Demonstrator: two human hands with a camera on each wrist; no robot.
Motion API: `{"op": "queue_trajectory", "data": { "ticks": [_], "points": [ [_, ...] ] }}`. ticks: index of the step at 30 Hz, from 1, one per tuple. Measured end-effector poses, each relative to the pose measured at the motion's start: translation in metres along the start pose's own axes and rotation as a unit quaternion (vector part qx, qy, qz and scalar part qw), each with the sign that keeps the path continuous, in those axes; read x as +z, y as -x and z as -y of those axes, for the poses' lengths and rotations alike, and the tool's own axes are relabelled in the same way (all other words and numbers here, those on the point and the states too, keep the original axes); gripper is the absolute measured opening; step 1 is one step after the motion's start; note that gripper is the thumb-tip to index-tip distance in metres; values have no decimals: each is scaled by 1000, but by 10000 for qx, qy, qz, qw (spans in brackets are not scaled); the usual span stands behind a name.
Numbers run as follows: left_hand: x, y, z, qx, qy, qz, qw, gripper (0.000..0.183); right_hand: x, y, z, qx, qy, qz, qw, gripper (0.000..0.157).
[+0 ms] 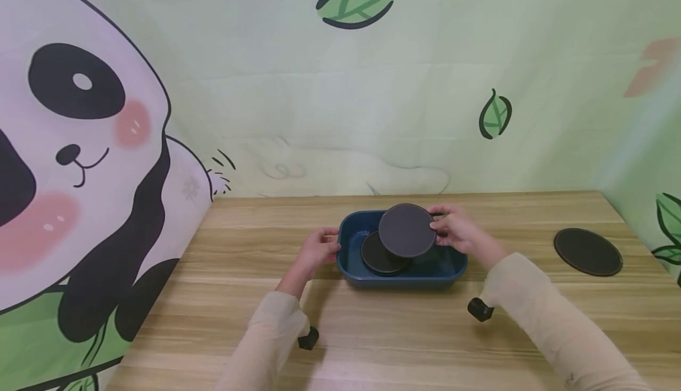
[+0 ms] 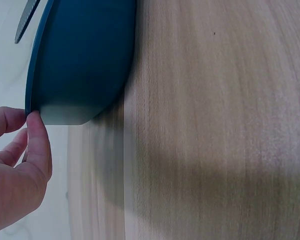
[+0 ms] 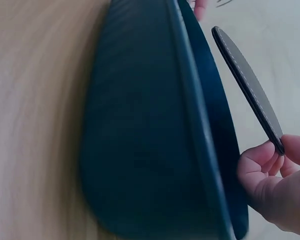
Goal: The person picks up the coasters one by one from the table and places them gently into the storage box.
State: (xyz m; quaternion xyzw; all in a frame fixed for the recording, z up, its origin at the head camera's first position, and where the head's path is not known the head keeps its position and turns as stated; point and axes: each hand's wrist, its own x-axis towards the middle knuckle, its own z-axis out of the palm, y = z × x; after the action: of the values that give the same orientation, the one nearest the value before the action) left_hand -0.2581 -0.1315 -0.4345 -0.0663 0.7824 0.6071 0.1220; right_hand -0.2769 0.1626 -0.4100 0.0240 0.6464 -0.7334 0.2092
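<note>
A dark blue rectangular basin (image 1: 353,272) with rounded corners stands on the table. My left hand (image 1: 321,248) is at its left end; in the left wrist view, thumb and fingertips pinch the rim of the basin (image 2: 85,60). Over the basin, my right hand (image 1: 456,229) holds a round black coaster (image 1: 407,230) by its right edge. Tilted above the rim, that coaster (image 3: 250,87) shows a stitched border in the right wrist view, between thumb and fingers. Inside the basin lies another round black coaster (image 1: 382,258), partly hidden behind the held one.
A third round black coaster (image 1: 587,252) lies flat at the right of the wooden table (image 1: 404,338). Behind the table hangs a pale green cloth (image 1: 255,83) printed with a panda and leaves. Each wrist wears a small black camera (image 1: 480,309).
</note>
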Motion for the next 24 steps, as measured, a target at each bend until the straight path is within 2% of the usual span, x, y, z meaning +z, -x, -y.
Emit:
{"op": "queue_trajectory", "data": {
  "ticks": [4, 10, 24],
  "points": [
    [0, 7, -7, -32, 13, 52, 10000, 37, 11, -5, -7, 69, -52, -112, 9999, 27],
    [0, -9, 10, 25, 16, -20, 10000, 36, 23, -13, -19, 309, 107, -381, 9987, 36],
    [0, -10, 11, 86, 93, -57, 9999, 36, 34, -32, -38, 685, 453, -789, 9935, 40]
  ]
}}
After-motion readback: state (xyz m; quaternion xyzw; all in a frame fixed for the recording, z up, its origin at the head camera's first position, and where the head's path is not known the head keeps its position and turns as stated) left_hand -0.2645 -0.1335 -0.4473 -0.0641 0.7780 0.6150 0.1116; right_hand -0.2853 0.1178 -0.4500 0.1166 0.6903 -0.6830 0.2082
